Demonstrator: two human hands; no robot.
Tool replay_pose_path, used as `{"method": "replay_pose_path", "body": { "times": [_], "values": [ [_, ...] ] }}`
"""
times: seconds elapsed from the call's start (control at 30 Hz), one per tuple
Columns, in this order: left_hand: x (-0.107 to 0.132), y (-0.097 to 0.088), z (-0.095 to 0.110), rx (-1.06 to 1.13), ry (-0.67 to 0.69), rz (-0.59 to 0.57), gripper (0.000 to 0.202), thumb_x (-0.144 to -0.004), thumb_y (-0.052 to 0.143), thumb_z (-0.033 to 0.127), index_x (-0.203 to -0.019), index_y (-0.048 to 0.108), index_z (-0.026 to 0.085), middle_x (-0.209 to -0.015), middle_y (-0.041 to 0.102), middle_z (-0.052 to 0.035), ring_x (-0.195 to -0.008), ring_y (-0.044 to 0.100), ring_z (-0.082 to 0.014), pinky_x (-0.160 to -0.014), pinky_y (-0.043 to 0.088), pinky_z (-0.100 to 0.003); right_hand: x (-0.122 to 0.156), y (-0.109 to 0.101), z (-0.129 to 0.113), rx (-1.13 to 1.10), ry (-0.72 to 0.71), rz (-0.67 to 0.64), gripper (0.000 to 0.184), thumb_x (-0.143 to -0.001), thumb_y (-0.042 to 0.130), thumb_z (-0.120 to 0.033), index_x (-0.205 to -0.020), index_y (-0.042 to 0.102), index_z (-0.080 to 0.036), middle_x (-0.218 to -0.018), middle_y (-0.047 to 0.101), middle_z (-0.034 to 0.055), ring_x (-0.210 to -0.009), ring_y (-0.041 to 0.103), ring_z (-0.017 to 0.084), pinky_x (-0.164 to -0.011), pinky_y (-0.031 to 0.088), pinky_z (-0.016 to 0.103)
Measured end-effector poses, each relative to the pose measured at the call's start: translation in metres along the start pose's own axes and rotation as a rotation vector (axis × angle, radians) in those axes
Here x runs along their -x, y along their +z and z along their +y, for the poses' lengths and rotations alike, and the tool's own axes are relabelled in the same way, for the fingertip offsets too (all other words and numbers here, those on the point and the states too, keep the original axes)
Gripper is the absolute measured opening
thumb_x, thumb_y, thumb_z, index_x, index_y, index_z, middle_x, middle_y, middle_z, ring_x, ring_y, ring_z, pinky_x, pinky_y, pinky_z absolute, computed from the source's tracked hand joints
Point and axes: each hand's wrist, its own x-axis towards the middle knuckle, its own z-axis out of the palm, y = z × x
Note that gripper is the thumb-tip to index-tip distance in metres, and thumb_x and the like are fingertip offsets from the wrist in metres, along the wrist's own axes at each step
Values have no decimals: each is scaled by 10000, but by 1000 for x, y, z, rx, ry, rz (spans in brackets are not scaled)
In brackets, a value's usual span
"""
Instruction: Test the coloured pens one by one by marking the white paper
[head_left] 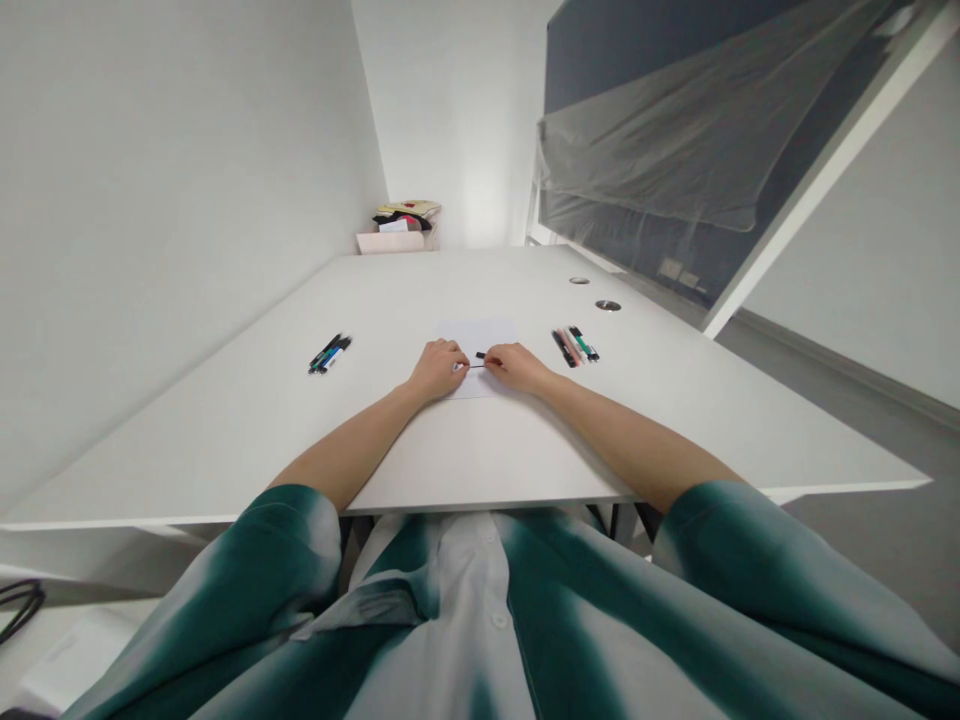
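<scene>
Over a white sheet of paper (pixel 474 386), both of my hands are close together with fingers pinched. A thin dark rod (pixel 477 366), which looks like a pen refill, spans the gap between them. My left hand (pixel 439 369) grips the rod's left side, and a small whitish piece shows at its fingertips. On the other side, the fingers of my right hand (pixel 516 367) close on the right end. A small black piece like a pen cap (pixel 481 355) is beside my right fingertips; whether it touches them I cannot tell.
Several pens (pixel 328 354) lie grouped on the white table (pixel 360 300) to the left. Another row of pens and markers (pixel 575 346) is at the right. Two round inserts (pixel 607 306) sit toward the back right. A pale box (pixel 391 242) with items stands at the far end.
</scene>
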Motion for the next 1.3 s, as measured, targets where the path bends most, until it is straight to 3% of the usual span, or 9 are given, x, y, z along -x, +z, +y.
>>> {"method": "replay_pose_path", "body": {
  "times": [0.17,0.3,0.43,0.57,0.77,1.07,1.3],
  "values": [
    [0,1,5,-3,36,30,256,-904,520,296,-954,752,200,-990,659,-102,-1038,548,-263,-952,396,-432,3,4,-8,-49,23,-10,276,-955,504,-272,-1182,632,-183,-957,733,65,-810,635,170,-689,365,240],
    [-1,3,5,23,54,43,262,-907,517,311,-992,740,203,-1020,656,-101,-1052,543,-261,-962,391,-431,3,4,-8,-38,20,-12,262,-953,508,-299,-1132,672,-203,-956,736,62,-840,646,176,-699,377,242],
    [1,3,0,40,-20,59,313,-881,527,269,-1134,699,202,-1102,655,-96,-1075,549,-259,-975,401,-424,3,3,-4,-51,26,26,262,-940,499,-244,-1121,684,-201,-1041,735,69,-885,649,175,-732,395,245],
    [2,1,-5,-9,-100,10,355,-865,527,252,-1171,692,183,-1143,653,-108,-1090,562,-269,-976,416,-416,3,4,0,-55,34,31,266,-924,506,-233,-1121,680,-195,-1049,735,65,-888,647,176,-740,399,246],
    [0,1,-5,-44,-157,-94,295,-881,505,256,-1051,737,189,-1034,701,-104,-1024,607,-269,-934,438,-401,3,4,0,-48,42,8,252,-895,527,-238,-1081,688,-190,-1000,732,65,-865,638,181,-728,397,247],
    [-5,11,-14,406,-217,20,236,-818,574,252,-967,729,154,-915,745,-63,-830,654,-189,-851,496,-315,3,4,3,-52,43,26,242,-883,530,-236,-1057,694,-197,-1009,733,61,-892,639,188,-725,398,251],
    [-5,10,-12,552,-208,18,212,-781,602,270,-904,725,149,-884,747,-64,-828,667,-191,-863,503,-332,4,4,2,-77,39,53,230,-875,537,-236,-1031,702,-193,-983,735,61,-868,636,187,-719,395,253]
  ]
}}
